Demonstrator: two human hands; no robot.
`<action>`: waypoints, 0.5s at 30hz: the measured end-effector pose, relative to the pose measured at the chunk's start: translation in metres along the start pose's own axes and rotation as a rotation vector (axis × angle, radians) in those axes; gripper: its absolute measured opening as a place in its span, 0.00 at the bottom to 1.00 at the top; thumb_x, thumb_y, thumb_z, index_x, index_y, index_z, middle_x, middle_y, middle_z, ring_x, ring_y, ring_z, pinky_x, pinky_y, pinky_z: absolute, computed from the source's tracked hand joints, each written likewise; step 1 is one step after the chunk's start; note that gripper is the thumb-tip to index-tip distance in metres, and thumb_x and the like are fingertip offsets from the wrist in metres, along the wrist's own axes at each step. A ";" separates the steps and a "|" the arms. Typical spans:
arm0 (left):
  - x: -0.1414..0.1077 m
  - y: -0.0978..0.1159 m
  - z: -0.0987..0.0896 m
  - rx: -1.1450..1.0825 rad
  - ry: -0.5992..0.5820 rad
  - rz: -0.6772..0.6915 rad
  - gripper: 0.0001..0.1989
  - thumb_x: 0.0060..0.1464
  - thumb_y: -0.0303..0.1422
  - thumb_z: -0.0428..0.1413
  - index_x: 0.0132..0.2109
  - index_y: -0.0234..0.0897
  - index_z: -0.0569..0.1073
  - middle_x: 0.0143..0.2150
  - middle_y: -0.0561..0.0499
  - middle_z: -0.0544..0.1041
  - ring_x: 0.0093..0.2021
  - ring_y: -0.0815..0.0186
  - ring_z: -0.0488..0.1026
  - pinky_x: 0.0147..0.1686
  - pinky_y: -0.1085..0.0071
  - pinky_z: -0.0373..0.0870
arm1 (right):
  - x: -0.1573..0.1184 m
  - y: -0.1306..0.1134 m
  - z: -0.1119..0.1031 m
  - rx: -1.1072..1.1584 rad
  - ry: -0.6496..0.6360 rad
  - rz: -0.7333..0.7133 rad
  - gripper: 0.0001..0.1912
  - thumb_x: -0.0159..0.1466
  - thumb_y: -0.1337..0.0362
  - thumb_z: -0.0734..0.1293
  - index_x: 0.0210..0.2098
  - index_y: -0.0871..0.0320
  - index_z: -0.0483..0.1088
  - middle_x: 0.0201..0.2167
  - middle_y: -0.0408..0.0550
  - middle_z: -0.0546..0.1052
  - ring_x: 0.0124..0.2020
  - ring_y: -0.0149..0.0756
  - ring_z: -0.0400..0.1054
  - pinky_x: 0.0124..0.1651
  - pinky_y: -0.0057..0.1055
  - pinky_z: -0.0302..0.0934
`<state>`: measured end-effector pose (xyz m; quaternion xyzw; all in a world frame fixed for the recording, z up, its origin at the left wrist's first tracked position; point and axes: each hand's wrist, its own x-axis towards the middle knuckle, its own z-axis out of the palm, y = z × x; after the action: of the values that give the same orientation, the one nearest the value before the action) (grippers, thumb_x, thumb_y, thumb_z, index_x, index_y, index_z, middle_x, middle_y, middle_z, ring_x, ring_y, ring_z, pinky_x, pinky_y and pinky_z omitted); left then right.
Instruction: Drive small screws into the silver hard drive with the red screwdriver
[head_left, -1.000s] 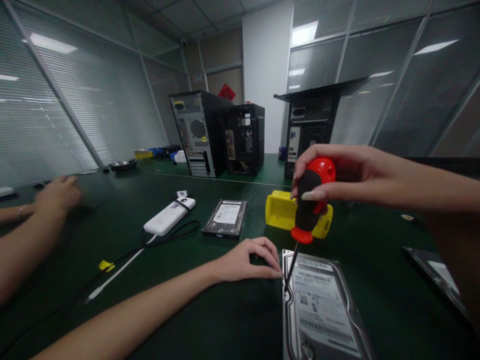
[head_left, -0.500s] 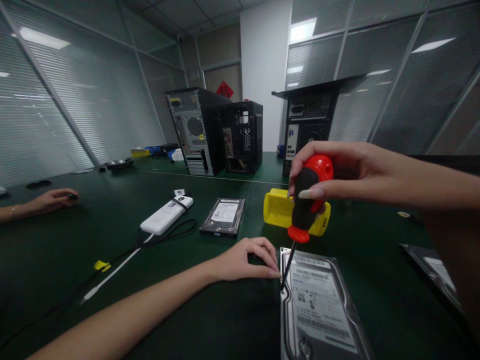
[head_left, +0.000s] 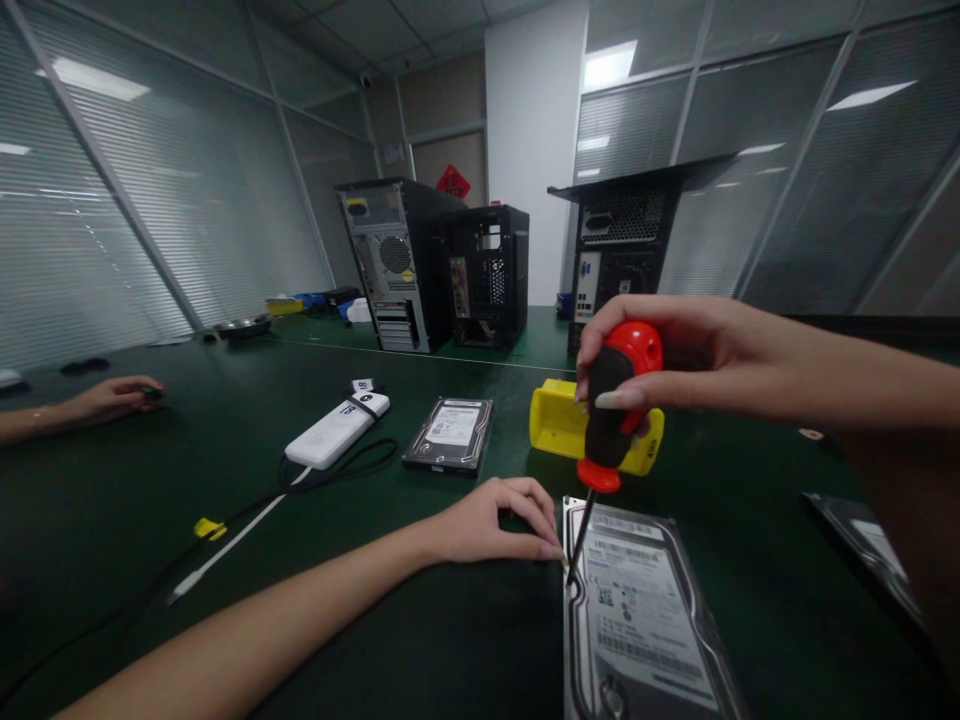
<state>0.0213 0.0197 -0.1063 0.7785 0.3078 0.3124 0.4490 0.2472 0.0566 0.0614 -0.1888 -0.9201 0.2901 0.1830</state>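
Observation:
My right hand (head_left: 637, 365) is closed around a red-and-black screwdriver (head_left: 609, 405), which slants down to the left. Its thin shaft meets the left edge of a hard drive (head_left: 660, 610) lying label up in front of me, beside a screw hole. The exact contact at the tip is too small to make out. My left hand (head_left: 499, 520) rests at that same edge, fingers curled and thumb tip close to the screwdriver's point. Whether its fingertips also pinch a small screw is hidden.
Beyond lie a second hard drive (head_left: 448, 436), a yellow bin (head_left: 555, 420) on its side and a white power bank (head_left: 337, 430) with cables. Another drive (head_left: 862, 545) is at right. Computer cases (head_left: 427, 265) stand behind; another person's hand (head_left: 124, 400) is at left.
The view has shifted very slightly. My right hand sits a touch lower with the screwdriver, whose tip stays at the drive's left edge. My left hand keeps its place there.

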 end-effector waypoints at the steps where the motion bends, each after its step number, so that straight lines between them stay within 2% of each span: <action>1: 0.000 0.000 0.000 0.004 -0.001 -0.003 0.06 0.48 0.30 0.61 0.36 0.38 0.79 0.38 0.50 0.71 0.39 0.68 0.69 0.46 0.70 0.64 | 0.000 0.001 0.000 0.001 -0.002 -0.005 0.16 0.61 0.61 0.65 0.48 0.52 0.65 0.44 0.43 0.69 0.45 0.30 0.67 0.41 0.19 0.70; 8: 0.000 0.002 0.000 -0.061 -0.029 0.060 0.08 0.47 0.28 0.61 0.38 0.38 0.79 0.37 0.50 0.71 0.39 0.69 0.68 0.45 0.71 0.64 | 0.001 0.004 -0.001 0.019 -0.018 -0.043 0.16 0.59 0.65 0.66 0.47 0.52 0.65 0.43 0.42 0.69 0.42 0.29 0.68 0.39 0.19 0.69; 11: 0.000 0.005 0.002 -0.074 -0.056 0.086 0.11 0.45 0.27 0.63 0.39 0.38 0.79 0.37 0.50 0.71 0.39 0.69 0.68 0.46 0.71 0.64 | 0.003 0.000 0.003 0.007 0.004 -0.057 0.13 0.59 0.65 0.66 0.45 0.52 0.65 0.40 0.41 0.69 0.38 0.27 0.69 0.35 0.18 0.68; 15: 0.001 0.005 0.005 -0.093 -0.087 0.094 0.14 0.41 0.28 0.65 0.39 0.38 0.79 0.39 0.49 0.71 0.41 0.67 0.68 0.47 0.70 0.64 | 0.006 -0.005 0.010 -0.149 0.086 -0.100 0.13 0.59 0.63 0.66 0.43 0.53 0.65 0.37 0.40 0.69 0.33 0.24 0.67 0.33 0.18 0.65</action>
<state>0.0264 0.0160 -0.1036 0.7833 0.2362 0.3132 0.4822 0.2365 0.0507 0.0578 -0.1680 -0.9388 0.2029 0.2220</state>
